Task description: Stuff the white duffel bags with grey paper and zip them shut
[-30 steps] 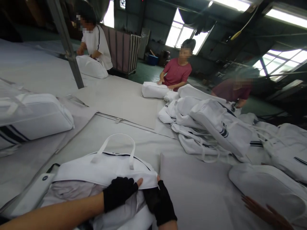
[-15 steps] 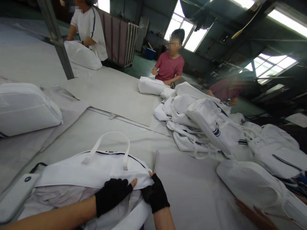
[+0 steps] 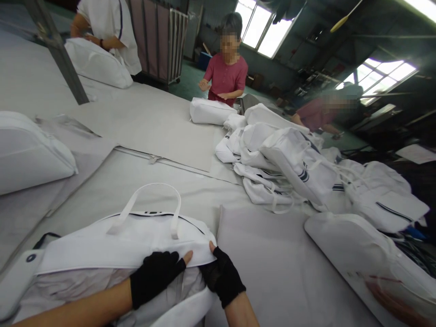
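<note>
A white bag lies before me, its strap handle standing up in an arch and its greyish lining showing on the near side. Both my hands wear black gloves that leave the thumb tips bare. My left hand grips the bag's near edge, thumb along the white panel and fingers partly hidden. At the bag's right corner, my right hand is closed with its thumb on top and fingers tucked inside. Left of the bag is a white, rounded flat object with a dark round spot and a black loop.
White bags lie piled to the right, and a stuffed white bag sits at left. A metal post rises from the table. Co-workers stand across it. At lower right a blurred hand is at another white bag.
The view has shifted slightly. My hands keep their hold on the bag's edge. The co-worker in red across the table has lifted a hand off the white bag there.
</note>
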### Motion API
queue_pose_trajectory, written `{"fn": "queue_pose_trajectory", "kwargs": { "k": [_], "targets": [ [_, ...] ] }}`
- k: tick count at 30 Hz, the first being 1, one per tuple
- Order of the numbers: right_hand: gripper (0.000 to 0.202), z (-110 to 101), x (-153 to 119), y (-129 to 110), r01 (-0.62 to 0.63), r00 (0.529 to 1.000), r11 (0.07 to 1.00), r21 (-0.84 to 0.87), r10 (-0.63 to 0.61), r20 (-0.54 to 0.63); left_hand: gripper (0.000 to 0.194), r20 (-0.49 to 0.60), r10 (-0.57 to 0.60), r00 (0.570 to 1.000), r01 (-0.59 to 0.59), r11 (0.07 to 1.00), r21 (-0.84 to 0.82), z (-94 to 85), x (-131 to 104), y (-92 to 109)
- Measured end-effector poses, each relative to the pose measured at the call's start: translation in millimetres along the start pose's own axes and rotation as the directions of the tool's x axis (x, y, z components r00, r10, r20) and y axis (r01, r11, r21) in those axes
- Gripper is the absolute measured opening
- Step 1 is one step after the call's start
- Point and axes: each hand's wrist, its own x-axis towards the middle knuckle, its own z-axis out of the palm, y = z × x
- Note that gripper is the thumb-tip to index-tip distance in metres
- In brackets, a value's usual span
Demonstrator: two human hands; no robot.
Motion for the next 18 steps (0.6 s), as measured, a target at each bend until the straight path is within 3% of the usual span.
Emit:
{"fn": "queue_pose_trajectory", "kwargs": {
  "k": [6,11,15,18],
  "targets": [
    [0.047,2,0,0,0.004,1.000,1.000,-0.004,-0.004,-0.030,0.074,-0.007,0.006,1.000,-0.005,0.999,0.035,5.8,1,2],
    [0.040,-5,10,7,0.091,0.986,0.995,-0.032,-0.086,0.140,0.074,0.030,-0.013,0.999,0.013,1.000,0.008,12.9,1,2],
    [0.028,-7,10,9,0.153,0.961,0.963,-0.221,-0.093,0.260,0.077,0.112,0.013,0.994,-0.010,1.000,-0.028,16.4,2,-1],
    [0.019,-12,-4,7,0.240,0.960,0.838,-0.489,-0.132,0.245,0.075,0.098,0.018,0.995,-0.009,0.996,-0.091,14.7,8,-7]
  ]
}}
